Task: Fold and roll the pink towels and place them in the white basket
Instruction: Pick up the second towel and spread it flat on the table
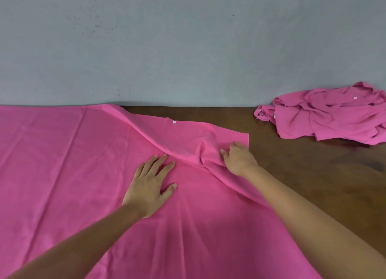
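Head view.

- Large pink cloth towel (73,174): spread across the left and centre of a dark brown wooden table (313,174). It is creased, with a raised ridge running to its far right corner. A small white round dot (174,122) sits near the far edge, with no lettering legible.
- Left hand (149,186): palm down on the spread towel, fingers straight and splayed, pressing flat and holding nothing.
- Right hand (240,160): on the ridge near the corner, fingers bent. Whether they pinch the cloth cannot be told.
- Crumpled heap of pink towels (325,119): far right of the table, against the grey plaster wall (188,38).
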Available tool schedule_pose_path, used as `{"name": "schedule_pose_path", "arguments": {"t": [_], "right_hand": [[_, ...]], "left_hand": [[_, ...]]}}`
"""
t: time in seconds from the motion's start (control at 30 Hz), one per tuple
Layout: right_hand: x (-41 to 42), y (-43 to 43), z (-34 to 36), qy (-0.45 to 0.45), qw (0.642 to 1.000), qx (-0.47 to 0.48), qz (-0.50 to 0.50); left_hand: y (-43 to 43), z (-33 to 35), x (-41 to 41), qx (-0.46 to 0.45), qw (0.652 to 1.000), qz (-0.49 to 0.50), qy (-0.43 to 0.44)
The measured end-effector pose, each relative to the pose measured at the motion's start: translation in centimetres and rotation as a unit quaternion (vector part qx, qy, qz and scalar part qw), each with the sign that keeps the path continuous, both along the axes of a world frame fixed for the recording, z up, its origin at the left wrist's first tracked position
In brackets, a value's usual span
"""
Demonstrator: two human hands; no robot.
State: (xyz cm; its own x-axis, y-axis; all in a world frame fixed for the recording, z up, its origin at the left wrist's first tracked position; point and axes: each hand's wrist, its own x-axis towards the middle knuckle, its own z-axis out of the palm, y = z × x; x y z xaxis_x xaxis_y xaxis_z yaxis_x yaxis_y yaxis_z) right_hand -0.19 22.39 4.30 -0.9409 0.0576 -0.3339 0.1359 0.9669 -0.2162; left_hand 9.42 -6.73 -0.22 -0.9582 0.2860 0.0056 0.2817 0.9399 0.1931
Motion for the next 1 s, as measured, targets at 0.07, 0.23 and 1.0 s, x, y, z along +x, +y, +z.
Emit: {"name": "schedule_pose_path", "arguments": {"t": [0.07,0.23,1.0], "right_hand": [[-1.0,-0.3,-0.3,0.0,1.0,0.031,0.001],[-5.5,1.6,0.0,-0.011,0.996,0.086,-0.007],[-13.4,7.0,-1.0,0.016,0.998,0.045,0.048]], "left_hand": [[0.0,0.1,0.1,0.0,1.0,0.002,0.003],[-0.1,0.1,0.1,0.002,1.0,0.002,0.005],[-0.3,-0.1,-0.2,-0.003,1.0,0.009,-0.002]]}}
